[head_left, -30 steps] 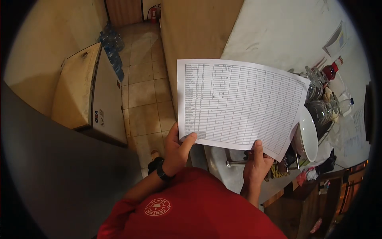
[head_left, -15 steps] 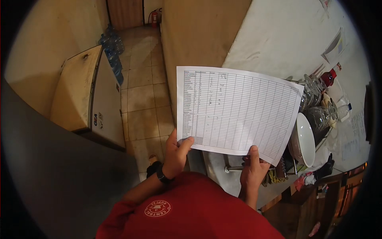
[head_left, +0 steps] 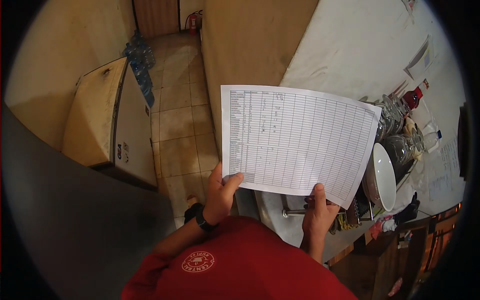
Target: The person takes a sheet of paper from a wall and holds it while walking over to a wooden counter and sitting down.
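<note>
A white sheet of paper (head_left: 305,145) printed with a table is spread out in front of me. Print and a few handwritten marks fill its left columns; most other cells are blank. My left hand (head_left: 221,192) is closed on the lower left corner, thumb on top. Along the bottom edge, towards the right, my right hand (head_left: 319,212) pinches the sheet with its thumb on the front. The fingers of both hands are partly hidden behind the paper. A dark watch (head_left: 202,218) is on my left wrist.
At right, a white bowl (head_left: 384,177) stands tilted in a rack beside several glasses (head_left: 400,150). A metal faucet (head_left: 292,212) is below the sheet. Left stands a white chest freezer (head_left: 132,135); blue water bottles (head_left: 141,62) and a fire extinguisher (head_left: 193,24) are farther back.
The top edge of the paper has dipped very slightly. Both hands keep the same grip and place.
</note>
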`<state>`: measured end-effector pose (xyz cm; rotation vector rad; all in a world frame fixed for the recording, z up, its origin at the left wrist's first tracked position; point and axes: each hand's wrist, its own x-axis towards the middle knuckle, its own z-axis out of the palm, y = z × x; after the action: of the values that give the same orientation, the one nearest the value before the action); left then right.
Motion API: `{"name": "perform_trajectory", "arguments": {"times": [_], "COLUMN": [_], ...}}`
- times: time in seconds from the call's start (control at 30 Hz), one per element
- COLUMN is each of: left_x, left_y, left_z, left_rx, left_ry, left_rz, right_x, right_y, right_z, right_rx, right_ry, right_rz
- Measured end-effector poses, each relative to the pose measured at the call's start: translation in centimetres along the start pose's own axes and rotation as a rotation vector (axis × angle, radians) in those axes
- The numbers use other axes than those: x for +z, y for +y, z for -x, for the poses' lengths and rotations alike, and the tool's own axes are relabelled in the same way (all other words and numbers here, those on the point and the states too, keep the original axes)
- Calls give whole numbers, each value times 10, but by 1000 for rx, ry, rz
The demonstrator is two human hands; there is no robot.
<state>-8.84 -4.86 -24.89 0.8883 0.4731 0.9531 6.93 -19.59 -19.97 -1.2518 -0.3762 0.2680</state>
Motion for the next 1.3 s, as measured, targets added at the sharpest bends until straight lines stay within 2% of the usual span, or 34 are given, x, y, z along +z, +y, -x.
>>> {"name": "perform_trajectory", "arguments": {"times": [0.27, 0.43, 0.67, 0.9, 1.3], "left_x": [-11, -23, -38, -37, -72], "left_y": [22, 53, 64, 58, 79], "left_z": [-21, -55, -95, -131, -173], "left_rx": [55, -55, -71, -92, -144], "left_ry": [-66, -82, -120, -180, -322], "left_rz": [-40, -48, -31, -65, -62], "right_x": [2, 4, 20, 45, 110], "right_y": [-6, -3, -3, 0, 16], "right_z": [7, 13, 23, 35, 87], "right_rx": [21, 63, 83, 91, 102], "right_ry": [9, 15, 48, 219, 363], "right_rz": [27, 47, 107, 155, 205]}}
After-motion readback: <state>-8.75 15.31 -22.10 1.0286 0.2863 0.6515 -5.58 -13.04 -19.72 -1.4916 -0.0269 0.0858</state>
